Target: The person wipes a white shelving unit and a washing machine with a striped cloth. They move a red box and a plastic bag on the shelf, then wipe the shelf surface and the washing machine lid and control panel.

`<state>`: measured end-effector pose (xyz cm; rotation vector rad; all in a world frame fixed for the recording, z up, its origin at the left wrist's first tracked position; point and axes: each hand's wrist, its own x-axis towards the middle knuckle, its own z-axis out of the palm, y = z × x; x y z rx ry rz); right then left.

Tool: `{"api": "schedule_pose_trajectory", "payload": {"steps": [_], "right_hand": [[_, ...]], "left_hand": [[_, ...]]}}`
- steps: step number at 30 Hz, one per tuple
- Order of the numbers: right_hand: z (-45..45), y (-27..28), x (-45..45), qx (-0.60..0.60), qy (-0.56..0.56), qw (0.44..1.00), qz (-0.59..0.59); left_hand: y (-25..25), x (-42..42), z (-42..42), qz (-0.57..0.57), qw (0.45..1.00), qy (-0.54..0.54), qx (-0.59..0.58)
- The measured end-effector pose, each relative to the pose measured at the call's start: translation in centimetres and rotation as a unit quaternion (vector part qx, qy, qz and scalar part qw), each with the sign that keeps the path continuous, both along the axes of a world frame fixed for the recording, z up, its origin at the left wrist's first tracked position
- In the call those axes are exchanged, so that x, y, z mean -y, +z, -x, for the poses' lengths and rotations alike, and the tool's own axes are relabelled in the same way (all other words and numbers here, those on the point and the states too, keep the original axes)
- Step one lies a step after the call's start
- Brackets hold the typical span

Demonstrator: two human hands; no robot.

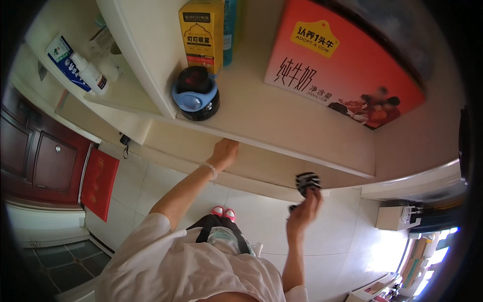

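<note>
My left hand [224, 154], with a pale beaded bracelet at the wrist, reaches to the lower shelf [264, 162]; its fingertips are hidden under the edge of the upper shelf [271, 132]. Away from the shelf's front edge on the right, my right hand [307, 211] grips a crumpled black-and-white striped cloth item [308, 182], a little blurred. A dark bit shows beside the palm too. Above my left hand, a dark round container with a light blue band [196, 94] stands on the upper shelf, in front of a yellow box [203, 37].
A red milk carton box [339, 68] stands at the upper right. Left of the divider are a tube [68, 62] and a white spray bottle [88, 73]. A small black object with a strap [125, 139] lies at the lower shelf's left. A red mat [100, 183] is by the door.
</note>
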<state>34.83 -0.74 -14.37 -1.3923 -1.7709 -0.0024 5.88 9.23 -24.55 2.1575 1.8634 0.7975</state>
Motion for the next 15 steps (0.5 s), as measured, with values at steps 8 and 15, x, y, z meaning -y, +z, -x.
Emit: {"api": "schedule_pose_trajectory", "payload": {"steps": [8, 15], "right_hand": [[2.8, -13.3, -8.2, 0.144, -0.039, 0.970, 0.191], [2.4, -12.2, -16.5, 0.260, -0.042, 0.939, 0.220]], "left_hand": [[-3.0, -1.5, -0.4, -0.076, 0.995, 0.062, 0.016], [1.0, 2.6, -0.9, 0.007, 0.993, 0.059, 0.102]]}}
